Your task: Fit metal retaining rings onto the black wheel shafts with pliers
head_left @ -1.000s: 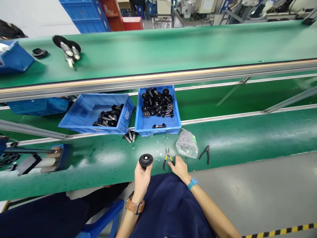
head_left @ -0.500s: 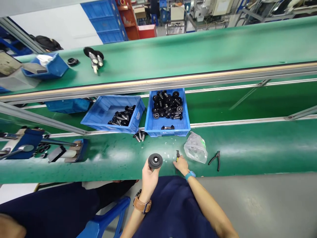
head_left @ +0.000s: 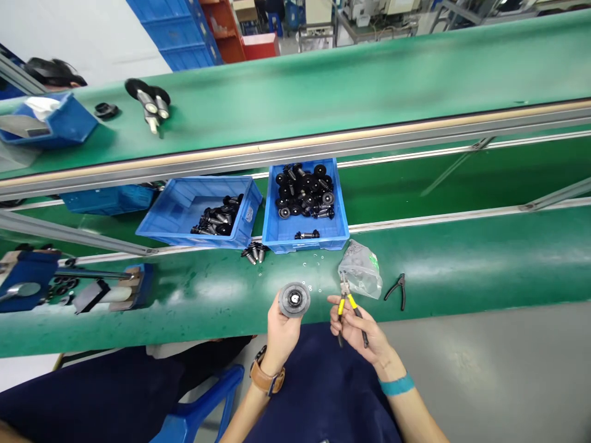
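Note:
My left hand (head_left: 282, 329) grips a round black part (head_left: 294, 299), its disc face turned up with a pale centre. To its right, my right hand (head_left: 362, 332) holds pliers with yellow and black handles (head_left: 353, 301), handles spread and jaws pointing away from me. Beyond the jaws lies a clear plastic bag (head_left: 361, 269). Several tiny rings (head_left: 310, 288) are scattered on the green bench (head_left: 207, 301) between the hands and the bins. A second, black pair of pliers (head_left: 396, 290) rests to the right of the bag.
Two blue bins (head_left: 203, 209) (head_left: 305, 244) of black parts stand behind the hands, with a few parts (head_left: 254, 252) beside them. A bench press (head_left: 106, 280) is at left. An upper green shelf (head_left: 323, 92) crosses above. Another person's dark-clothed legs (head_left: 92, 394) are at lower left.
My right hand has lifted the yellow-handled pliers off the bench, turned palm up, and their handles have spread. The part in my left hand has shifted slightly. The view has moved a little.

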Motion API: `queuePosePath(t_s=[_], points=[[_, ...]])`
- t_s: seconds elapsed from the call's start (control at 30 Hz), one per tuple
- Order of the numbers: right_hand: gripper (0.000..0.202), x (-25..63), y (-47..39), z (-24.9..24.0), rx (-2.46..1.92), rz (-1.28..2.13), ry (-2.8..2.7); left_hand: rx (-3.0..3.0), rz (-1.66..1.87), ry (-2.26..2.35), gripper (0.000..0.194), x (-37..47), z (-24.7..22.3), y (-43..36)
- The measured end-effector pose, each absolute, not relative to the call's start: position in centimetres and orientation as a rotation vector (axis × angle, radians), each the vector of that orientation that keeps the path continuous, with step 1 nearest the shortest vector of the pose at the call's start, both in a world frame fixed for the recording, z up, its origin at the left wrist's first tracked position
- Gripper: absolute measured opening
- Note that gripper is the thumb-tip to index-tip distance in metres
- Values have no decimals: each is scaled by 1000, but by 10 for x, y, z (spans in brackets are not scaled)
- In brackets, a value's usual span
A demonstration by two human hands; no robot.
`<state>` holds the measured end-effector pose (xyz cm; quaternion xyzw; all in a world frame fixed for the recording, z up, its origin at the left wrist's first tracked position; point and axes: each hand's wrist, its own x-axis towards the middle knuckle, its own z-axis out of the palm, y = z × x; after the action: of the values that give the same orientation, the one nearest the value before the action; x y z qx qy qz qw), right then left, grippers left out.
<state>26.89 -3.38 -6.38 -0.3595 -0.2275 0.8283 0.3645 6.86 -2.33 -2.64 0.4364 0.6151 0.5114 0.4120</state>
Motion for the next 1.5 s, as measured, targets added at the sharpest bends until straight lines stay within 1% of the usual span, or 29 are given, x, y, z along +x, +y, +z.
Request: queuePosePath(t_s=[0.1, 0.17, 0.2, 0.27, 0.33, 0.37, 0.47, 0.63, 1.27, 1.5], points=[[39, 273, -35, -29, -759, 2137, -660, 1139, 1274, 1520, 21, 71, -21, -22], [37, 276, -35, -9, -853, 2093, -978, 1186, 1266, 1500, 21, 72, -18, -21], [37, 276, -36, -1, -976, 1988, -1204, 1222, 1259, 1484, 20, 72, -17, -20], [36, 277, -37, 11, -1271, 1608, -1650, 1310, 1249, 1444, 19, 72, -15, -20], [33, 277, -38, 17, -1481, 1198, -1942, 1388, 1245, 1404, 20, 72, -14, -19], [32, 277, -39, 19, -1529, 1051, -2032, 1414, 1245, 1390, 21, 72, -15, -19], [32, 277, -40, 19, -1576, 819, -2194, 1433, 1235, 1378, 22, 72, -16, -21], [30, 276, -42, 14, -1562, 734, -2269, 1439, 1210, 1376, 21, 71, -20, -24], [30, 278, -46, 19, -1593, 694, -2317, 1433, 1161, 1339, 21, 68, -21, -28], [36, 276, -49, 19, -1615, 558, -2363, 1436, 1165, 1370, 21, 67, -23, -31]])
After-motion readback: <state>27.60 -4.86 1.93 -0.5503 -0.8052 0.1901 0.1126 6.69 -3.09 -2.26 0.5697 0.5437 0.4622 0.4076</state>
